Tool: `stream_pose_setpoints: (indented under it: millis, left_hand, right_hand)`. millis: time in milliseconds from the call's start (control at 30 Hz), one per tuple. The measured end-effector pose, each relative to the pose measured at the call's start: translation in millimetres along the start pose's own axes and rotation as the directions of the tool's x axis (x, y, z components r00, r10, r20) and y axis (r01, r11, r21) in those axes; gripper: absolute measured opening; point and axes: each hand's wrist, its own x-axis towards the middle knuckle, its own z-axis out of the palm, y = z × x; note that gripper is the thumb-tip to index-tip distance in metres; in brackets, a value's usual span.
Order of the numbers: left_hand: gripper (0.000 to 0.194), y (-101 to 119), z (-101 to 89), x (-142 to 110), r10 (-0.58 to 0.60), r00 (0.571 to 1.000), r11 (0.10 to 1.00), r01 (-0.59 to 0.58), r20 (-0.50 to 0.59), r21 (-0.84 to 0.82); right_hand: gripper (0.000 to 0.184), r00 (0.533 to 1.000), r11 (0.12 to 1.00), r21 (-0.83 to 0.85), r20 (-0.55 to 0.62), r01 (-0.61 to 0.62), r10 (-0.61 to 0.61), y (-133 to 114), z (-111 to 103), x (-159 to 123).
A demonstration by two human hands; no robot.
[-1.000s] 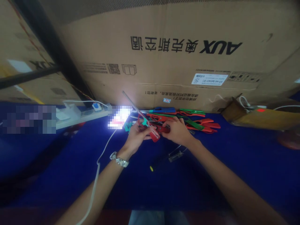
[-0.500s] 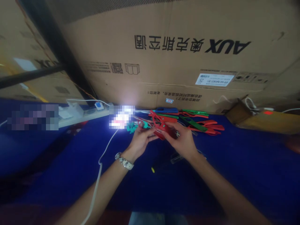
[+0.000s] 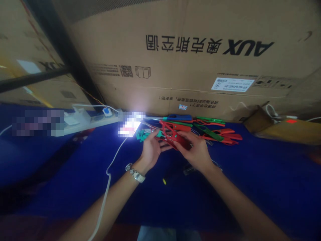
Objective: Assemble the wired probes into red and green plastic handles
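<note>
In the head view, a cardboard box (image 3: 185,73) fills twelve o'clock behind the blue tabletop (image 3: 155,207), and just off centre, toward four, the right hand (image 3: 198,150) pinches a red casing (image 3: 182,141)! The left hand (image 3: 151,151) curves round its nine-o'clock end, grip unclear; seemingly fiddly two-handed fitting, calling next for steadiness.

At twelve o'clock, a brown cardboard box (image 3: 185,63) stands behind slim red plastic casings (image 3: 232,136). At ten lies a white power strip (image 3: 80,129).
</note>
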Motion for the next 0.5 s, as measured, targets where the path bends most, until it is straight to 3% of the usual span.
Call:
stream_pose_setpoints:
  millis: [167,333,500]
  left_hand:
    - [0.057,-2,-0.1,1,0.001,1.000,1.000,-0.001,0.012,0.006]
    - [0.050,-7,4.1,1,0.073,0.996,0.990,-0.066,-0.052,0.123]
    - [0.041,-9,4.1,0,0.145,0.987,0.988,-0.141,-0.065,0.068]
  right_hand:
    - [0.025,1.000,1.000,-0.028,0.001,0.015,-0.015,1,-2,-1]
    - [0.027,0.999,0.995,-0.083,0.000,0.052,-0.052,-7,1,-6]
    - [0.023,0.997,0.990,-0.120,0.021,0.072,-0.070,-16,11,-11]
